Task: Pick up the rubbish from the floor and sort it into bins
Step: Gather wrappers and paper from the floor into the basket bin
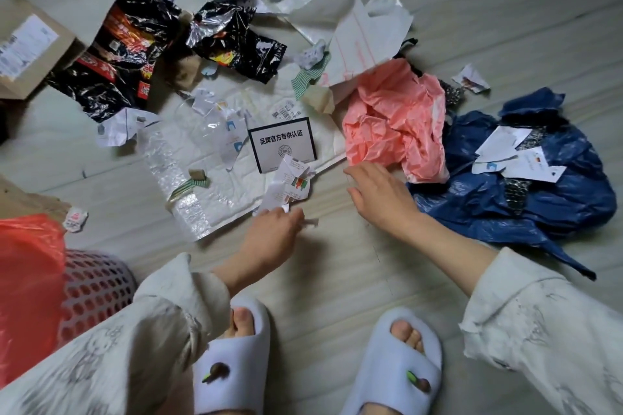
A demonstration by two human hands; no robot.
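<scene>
Rubbish: torn white paper scraps (286,190), a crumpled pink plastic bag (394,121), a dark blue plastic bag (526,199) and black foil snack wrappers (118,47) lie scattered on the pale plank floor (337,263).
Bin: a white perforated basket lined with a red bag (94,286) stands at the person's left, well apart from the heap.
Left hand (273,234): grip closed in a pinch on a small white paper scrap (308,222), low over the floor.
Right hand (381,194): grip open, fingers spread, just beside the pink bag's near edge.
Step, as judged: collecting, sorting hardly begun.
Next move: probably gathering the pink bag, then carrying both pieces to the bin.
</scene>
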